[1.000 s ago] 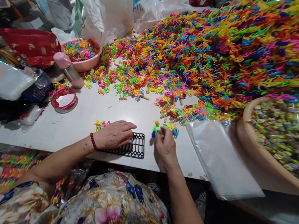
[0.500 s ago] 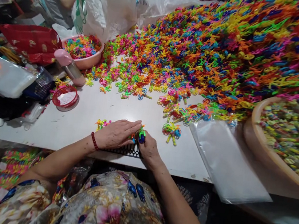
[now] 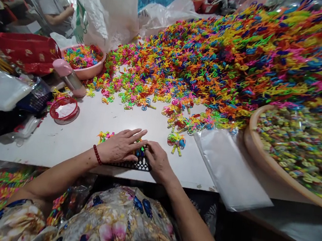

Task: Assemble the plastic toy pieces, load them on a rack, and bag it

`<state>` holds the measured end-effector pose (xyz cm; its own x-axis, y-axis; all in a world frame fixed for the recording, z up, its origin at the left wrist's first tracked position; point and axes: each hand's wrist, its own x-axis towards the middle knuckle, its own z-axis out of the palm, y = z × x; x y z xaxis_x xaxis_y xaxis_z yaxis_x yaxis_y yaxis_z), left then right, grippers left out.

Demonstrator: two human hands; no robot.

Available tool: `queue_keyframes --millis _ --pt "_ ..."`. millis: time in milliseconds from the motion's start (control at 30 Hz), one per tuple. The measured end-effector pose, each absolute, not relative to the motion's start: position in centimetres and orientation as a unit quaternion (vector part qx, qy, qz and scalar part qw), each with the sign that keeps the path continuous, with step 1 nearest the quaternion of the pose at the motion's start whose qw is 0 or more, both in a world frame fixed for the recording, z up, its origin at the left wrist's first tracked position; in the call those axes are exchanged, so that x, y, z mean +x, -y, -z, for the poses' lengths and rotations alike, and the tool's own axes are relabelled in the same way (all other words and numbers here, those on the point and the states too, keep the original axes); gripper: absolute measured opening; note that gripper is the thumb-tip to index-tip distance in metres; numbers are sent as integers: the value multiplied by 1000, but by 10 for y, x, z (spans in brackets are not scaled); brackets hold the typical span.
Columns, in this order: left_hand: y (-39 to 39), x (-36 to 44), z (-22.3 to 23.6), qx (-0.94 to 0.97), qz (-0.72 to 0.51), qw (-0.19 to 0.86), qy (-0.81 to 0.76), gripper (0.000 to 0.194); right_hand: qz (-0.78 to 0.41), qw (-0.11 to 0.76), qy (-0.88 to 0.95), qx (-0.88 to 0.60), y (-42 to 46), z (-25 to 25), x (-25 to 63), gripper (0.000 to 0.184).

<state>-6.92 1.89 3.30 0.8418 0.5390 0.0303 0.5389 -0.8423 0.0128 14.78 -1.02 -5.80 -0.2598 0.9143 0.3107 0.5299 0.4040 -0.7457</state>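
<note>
Lying near the front edge of the white table [image 3: 186, 171], a flat black rack [image 3: 140, 166] shows rows of small openings along its near side; its far and left parts are hidden by the hands. Green, blue and yellow plastic bits [image 3: 139, 152] show at the rack between the hands, too small to read in detail. The left hand [image 3: 120, 145], palm down, spreads its fingers wide over the rack; the right hand [image 3: 158, 160] has its fingers drawn narrow at the rack's right end, and whether they grip a piece cannot be told. Just beyond the left hand sits a cluster of bright toys [image 3: 104, 136]. White surface extends left of the rack to the red basket [image 3: 64, 109] and right to the clear bags [image 3: 232, 167], which overhang the front edge; a small toy group [image 3: 176, 140] stands in the right-hand stretch. At far right, a large tub [image 3: 250, 142] bounds this side. Beyond the rack, the open strip ends at a broad multicoloured pile [image 3: 204, 59], with a pink basin [image 3: 91, 72] at its left
</note>
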Motion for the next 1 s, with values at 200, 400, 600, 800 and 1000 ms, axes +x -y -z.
queue_keyframes --millis 200,400,600,800,1000 --pt "-13 -60 -39 964 -26 -13 -263 59 -29 266 657 -705 12 54 209 28" --pt "-13 -51 -33 966 -27 15 -258 43 5 208 653 -728 -1 51 224 20" --pt "-17 -54 -30 966 -44 22 -255 27 -282 417 582 -639 2 49 182 29" --pt "-18 -54 -25 958 -71 51 -274 35 -409 396 631 -527 11 52 134 15" --pt "-17 -54 -22 955 -71 46 -284 54 -315 365 722 -497 9 64 136 19"
